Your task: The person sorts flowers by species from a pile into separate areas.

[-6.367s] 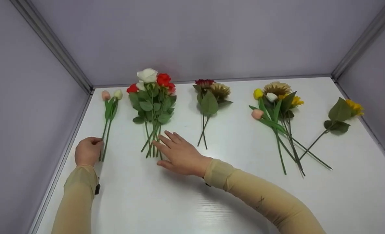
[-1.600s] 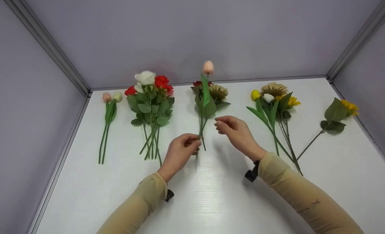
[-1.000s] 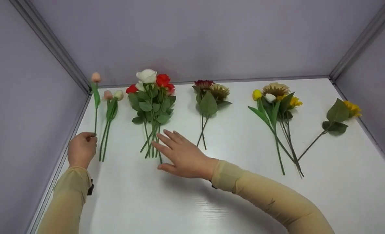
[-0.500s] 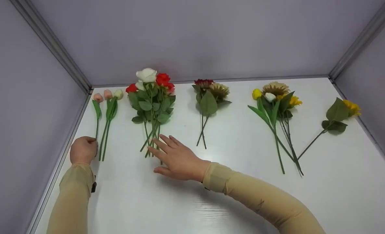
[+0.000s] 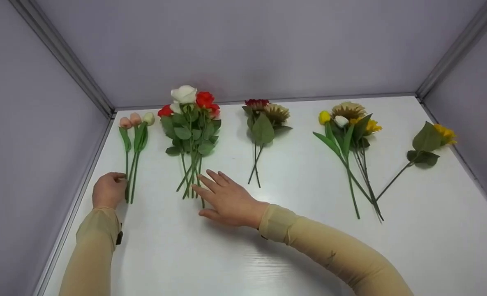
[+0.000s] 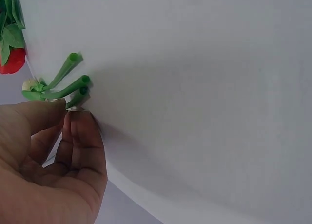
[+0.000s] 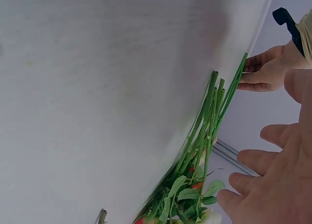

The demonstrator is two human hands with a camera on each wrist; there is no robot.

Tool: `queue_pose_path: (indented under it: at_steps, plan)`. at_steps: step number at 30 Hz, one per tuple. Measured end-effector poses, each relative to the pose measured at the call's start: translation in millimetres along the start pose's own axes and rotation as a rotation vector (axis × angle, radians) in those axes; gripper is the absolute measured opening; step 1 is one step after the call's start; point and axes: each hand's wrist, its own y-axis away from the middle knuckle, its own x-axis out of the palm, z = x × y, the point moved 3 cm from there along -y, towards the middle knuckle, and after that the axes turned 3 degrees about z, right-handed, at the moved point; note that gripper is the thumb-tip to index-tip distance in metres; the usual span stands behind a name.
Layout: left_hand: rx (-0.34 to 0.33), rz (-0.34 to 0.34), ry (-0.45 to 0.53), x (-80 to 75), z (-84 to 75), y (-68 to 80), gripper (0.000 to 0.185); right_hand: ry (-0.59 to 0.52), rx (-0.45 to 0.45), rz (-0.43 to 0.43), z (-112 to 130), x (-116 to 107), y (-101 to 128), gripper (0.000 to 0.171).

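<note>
Your left hand (image 5: 109, 190) sits at the near end of the tulip bunch (image 5: 133, 142) by the left wall, fingers curled with the tips pinched against the cut stem ends; the left wrist view shows three green ends fanned just past your fingertips (image 6: 80, 117), though whether you grip one stem or only steady the ends is hard to tell. Your right hand (image 5: 226, 199) lies flat and relaxed on the white table (image 5: 243, 255), fingers spread and holding nothing, its fingertips just beside the stem ends of the rose bunch (image 5: 190, 131). As a judgement, the sorting looks well along but not finished. Three tulips, two pink and one pale, lie side by side at far left. The red and white roses form a full bunch next to them. A dark red bloom and a tan sunflower (image 5: 264, 123) lie together at centre. What remains seems to be the mixed pile (image 5: 350, 135) to the right, where a yellow tulip and a white bud lie tangled with tan and yellow sunflowers, their stems crossing. A lone yellow sunflower (image 5: 430, 144) lies well apart near the right wall. That pile probably needs picking apart, flower by flower, before every kind has its own place.
</note>
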Motion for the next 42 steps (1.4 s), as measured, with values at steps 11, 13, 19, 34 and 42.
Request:
queue_pose_path:
  at_steps: [11, 13, 19, 34, 42]
  plan:
    - [0.111, -0.157, -0.031, -1.3, -28.9, -1.8, 0.056, -0.033, 0.085, -0.047, -41, -10, 15, 0.068]
    - [0.178, -0.186, -0.026, 3.5, -43.4, -0.1, 0.063, -0.05, 0.123, -0.082, -56, -15, 21, 0.066]
    - [0.455, -0.201, -0.08, 29.1, -100.2, 11.4, 0.077, -0.106, 0.276, -0.202, -110, -31, 52, 0.059]
    - [1.1, 0.069, -0.548, 143.4, -236.4, 103.5, 0.084, -0.241, 0.676, -0.353, -236, -45, 195, 0.032]
    - [1.242, 0.273, -0.61, 203.5, -284.3, 151.3, 0.083, -0.33, 0.808, -0.274, -258, -43, 240, 0.031]
